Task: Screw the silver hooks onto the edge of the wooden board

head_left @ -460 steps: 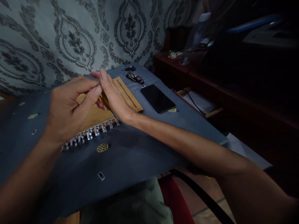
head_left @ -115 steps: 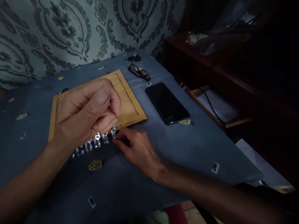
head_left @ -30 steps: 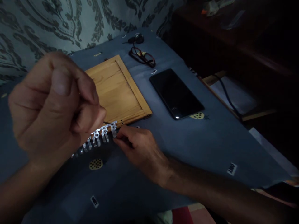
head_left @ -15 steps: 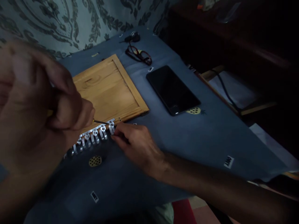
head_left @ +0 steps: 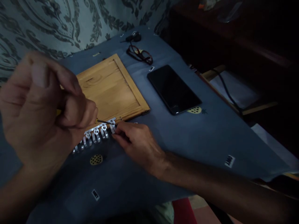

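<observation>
My left hand (head_left: 44, 118) is closed around a screwdriver, whose handle is mostly hidden, with a little yellow showing. Its thin shaft (head_left: 104, 121) points right, and the tip meets the end hook (head_left: 112, 128) on a silvery metal hook rail (head_left: 94, 128). Thumb and fingers of my right hand (head_left: 141, 144) pinch that same hook from the right. The rail lies along the near edge of a framed wooden board (head_left: 106, 88) and carries several curved hooks. My left hand covers the rail's far left part.
A black phone (head_left: 174, 90) lies right of the board. Behind it are eyeglasses (head_left: 140, 55) and a small dark object (head_left: 134, 36). Blue printed cloth (head_left: 163, 133) covers the table. A patterned curtain or wall (head_left: 58, 25) borders the back, and dark furniture (head_left: 233, 40) stands at right.
My left hand has shifted slightly right and down with the screwdriver. My right hand keeps its pinch on the end hook. The whole view has moved a little.
</observation>
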Motion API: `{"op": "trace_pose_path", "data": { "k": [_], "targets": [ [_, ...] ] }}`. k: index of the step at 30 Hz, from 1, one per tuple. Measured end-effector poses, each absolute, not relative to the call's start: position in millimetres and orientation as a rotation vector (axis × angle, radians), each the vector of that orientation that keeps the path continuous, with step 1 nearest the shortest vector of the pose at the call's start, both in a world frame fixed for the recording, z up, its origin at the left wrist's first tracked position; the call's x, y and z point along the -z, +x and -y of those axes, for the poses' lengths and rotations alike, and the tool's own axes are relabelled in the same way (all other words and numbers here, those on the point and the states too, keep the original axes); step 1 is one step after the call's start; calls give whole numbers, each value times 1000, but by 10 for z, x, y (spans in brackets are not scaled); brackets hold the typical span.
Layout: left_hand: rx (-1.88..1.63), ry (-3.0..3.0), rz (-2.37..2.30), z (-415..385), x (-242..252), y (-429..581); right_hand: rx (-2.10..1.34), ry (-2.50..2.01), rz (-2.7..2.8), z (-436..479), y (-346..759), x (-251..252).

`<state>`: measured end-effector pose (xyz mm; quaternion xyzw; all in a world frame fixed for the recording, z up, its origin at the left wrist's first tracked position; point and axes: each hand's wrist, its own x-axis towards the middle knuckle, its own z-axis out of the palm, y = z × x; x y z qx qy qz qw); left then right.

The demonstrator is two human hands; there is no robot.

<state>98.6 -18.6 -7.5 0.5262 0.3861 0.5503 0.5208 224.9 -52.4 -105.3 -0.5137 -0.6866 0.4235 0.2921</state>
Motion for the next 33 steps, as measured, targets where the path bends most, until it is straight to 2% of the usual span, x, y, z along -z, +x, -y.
{"op": "trace_pose_path", "data": {
  "k": [15, 26, 33],
  "targets": [
    [-1202, 1603, -881, 71, 154, 907, -1140, -1373, 1870, 508, 2264, 1013],
    [-1216, 1543, -822, 101, 148, 998, -1191, -1394, 1870, 505, 2257, 989],
    [-875, 1641, -458, -113, 138, 844, -1192, -1429, 1871, 495, 2246, 981]
  ]
}}
